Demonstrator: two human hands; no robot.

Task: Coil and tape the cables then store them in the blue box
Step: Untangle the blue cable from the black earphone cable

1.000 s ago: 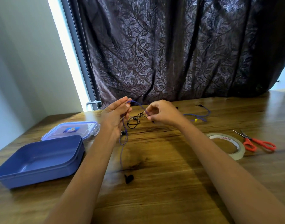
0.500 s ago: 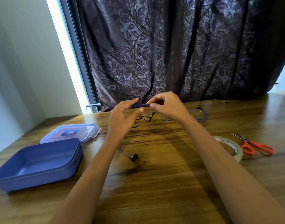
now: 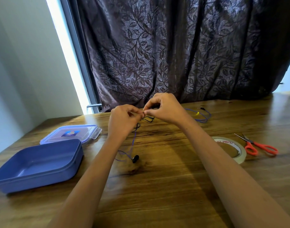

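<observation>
step: coiling cable point(image 3: 133, 142), right of box point(image 3: 42, 178) | left hand point(image 3: 122, 119), right hand point(image 3: 164, 109): both pinch cable | next: probably wind even loops, then tape point(image 3: 241, 157)

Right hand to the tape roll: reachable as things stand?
Probably yes: tape roll lies uncovered beside that forearm, nothing between. The right hand pinches the cable, so it must let go first.

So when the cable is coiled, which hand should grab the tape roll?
Probably the right hand: the tape roll and red scissors lie on its side of the table. The left hand, nearer the blue box, can hold the purple cable both hands now pinch.
</observation>
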